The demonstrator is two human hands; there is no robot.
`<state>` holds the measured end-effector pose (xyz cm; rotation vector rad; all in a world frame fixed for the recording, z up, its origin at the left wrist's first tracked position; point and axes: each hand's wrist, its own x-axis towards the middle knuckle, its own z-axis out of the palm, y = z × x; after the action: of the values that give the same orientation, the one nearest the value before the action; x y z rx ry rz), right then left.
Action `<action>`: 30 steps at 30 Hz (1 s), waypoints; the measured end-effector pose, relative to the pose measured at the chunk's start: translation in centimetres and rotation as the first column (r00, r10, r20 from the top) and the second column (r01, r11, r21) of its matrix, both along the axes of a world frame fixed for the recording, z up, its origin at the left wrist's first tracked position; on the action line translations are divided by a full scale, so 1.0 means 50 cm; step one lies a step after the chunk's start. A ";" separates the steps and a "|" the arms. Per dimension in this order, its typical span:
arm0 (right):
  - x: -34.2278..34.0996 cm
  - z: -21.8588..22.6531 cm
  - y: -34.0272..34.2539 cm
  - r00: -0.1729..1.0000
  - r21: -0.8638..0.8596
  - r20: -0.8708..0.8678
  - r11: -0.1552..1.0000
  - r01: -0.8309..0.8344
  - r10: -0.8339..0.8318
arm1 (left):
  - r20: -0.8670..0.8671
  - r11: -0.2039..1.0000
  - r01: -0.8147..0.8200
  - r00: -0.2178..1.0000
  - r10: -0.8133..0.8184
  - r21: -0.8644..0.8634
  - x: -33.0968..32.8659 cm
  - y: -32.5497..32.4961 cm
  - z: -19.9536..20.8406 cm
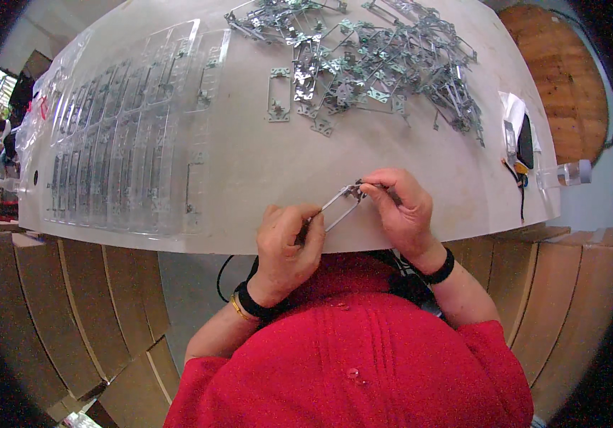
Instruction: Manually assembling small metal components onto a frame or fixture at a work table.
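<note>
Between my two hands, above the table's near edge, is a metal bracket frame (340, 205) with two long thin rails and a small mechanism at its far right end. My left hand (289, 239) pinches the near left end, which its fingers hide. At the other end, the thumb and forefinger of my right hand (401, 207) close on the small mechanism. A similar frame (270, 96) lies by itself farther back, beside a large heap of such metal frames (385, 60).
Clear plastic trays (114, 164) filled with metal frames cover the table's left side. At the right are a phone-like black object (525, 143), a white cloth (513, 107) and a plastic bottle (567, 174). A wooden round top (563, 78) stands beyond; cardboard boxes (49, 307) line the near side.
</note>
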<state>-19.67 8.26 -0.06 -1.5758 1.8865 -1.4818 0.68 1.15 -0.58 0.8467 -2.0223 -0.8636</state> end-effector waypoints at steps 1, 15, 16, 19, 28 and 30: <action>-0.002 0.004 -0.002 0.998 -0.019 -0.069 1.000 -0.012 0.010 | 0.000 1.000 0.001 1.000 -0.001 -0.001 0.000 0.000 0.000; -0.007 0.009 -0.005 0.989 -0.124 -0.150 0.992 -0.020 0.001 | -0.032 0.965 -0.026 0.999 0.036 0.261 0.009 0.012 -0.019; -0.006 0.009 -0.006 0.988 -0.113 -0.153 0.993 -0.024 0.006 | -0.033 0.965 -0.023 0.999 0.033 0.261 0.009 0.011 -0.019; -0.004 0.010 -0.004 0.988 -0.084 -0.153 0.996 -0.015 0.002 | -0.007 0.972 -0.012 1.000 0.014 0.233 0.012 0.007 -0.018; 0.000 0.010 -0.004 0.991 -0.039 -0.133 0.999 -0.002 -0.003 | -0.024 0.973 -0.003 1.000 0.009 0.231 0.013 0.005 -0.020; 0.000 0.010 -0.005 0.992 -0.033 -0.124 0.999 0.010 -0.014 | -0.015 0.970 -0.006 1.000 0.010 0.242 0.012 0.005 -0.019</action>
<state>-19.68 8.02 0.45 -1.7110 1.9510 -1.4565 1.26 1.41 -1.50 0.9774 -1.9232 -1.1256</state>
